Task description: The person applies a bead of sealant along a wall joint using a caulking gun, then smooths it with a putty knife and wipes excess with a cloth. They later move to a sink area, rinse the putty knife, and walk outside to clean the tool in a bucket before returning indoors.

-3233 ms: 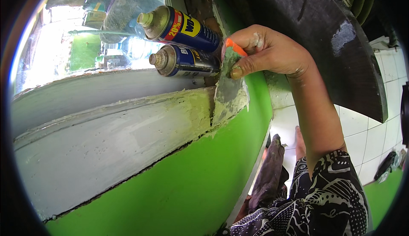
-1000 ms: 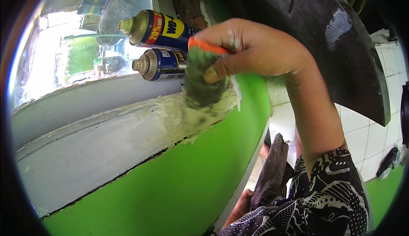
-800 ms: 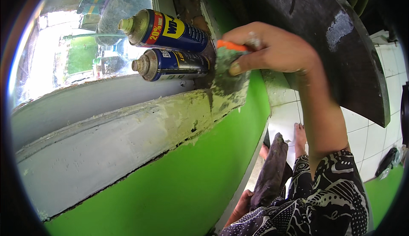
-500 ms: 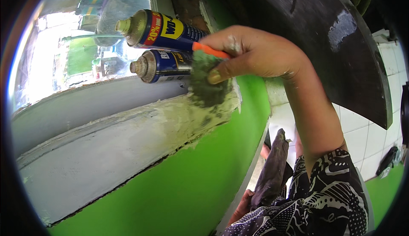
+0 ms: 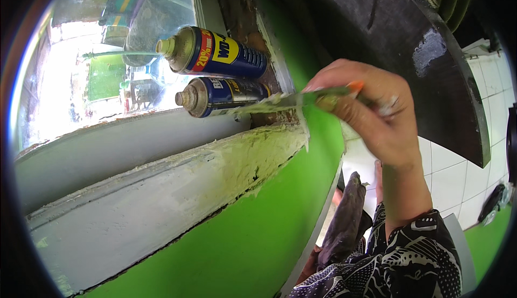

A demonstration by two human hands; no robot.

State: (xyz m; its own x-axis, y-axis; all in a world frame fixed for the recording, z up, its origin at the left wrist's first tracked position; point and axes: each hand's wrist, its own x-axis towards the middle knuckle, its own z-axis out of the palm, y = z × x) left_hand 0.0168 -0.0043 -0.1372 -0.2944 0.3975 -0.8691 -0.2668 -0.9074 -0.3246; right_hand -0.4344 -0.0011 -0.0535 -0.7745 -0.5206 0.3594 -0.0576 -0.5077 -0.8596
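In my right hand (image 5: pixel 385 120) is a putty knife (image 5: pixel 277 103) with a stained blade and an orange part on its handle. Fingers and thumb close around it, and the blade appears nearly edge-on, pointing left above the end of the ledge. Pale filler smears the ledge (image 5: pixel 215 163), thicker and yellowish toward its right end. Low in the picture, my left hand (image 5: pixel 308 268) is partly hidden by the patterned sleeve. It grips a long dark bundle (image 5: pixel 344 212) that looks like a bag or cloth; its contents cannot be seen.
Two blue spray cans, an upper one (image 5: pixel 237 55) and a lower one (image 5: pixel 221 94), lie sideways beside the window (image 5: pixel 107 77). A bright green wall (image 5: pixel 215 239) runs below the ledge. A large dark curved panel (image 5: pixel 388 34) hangs at upper right, above white tiles (image 5: pixel 447 163).
My right hand has drawn back to the right, lifting the putty knife off the ledge's right end and turning its blade from face-on to edge-on. My left hand still grips the dark bundle.
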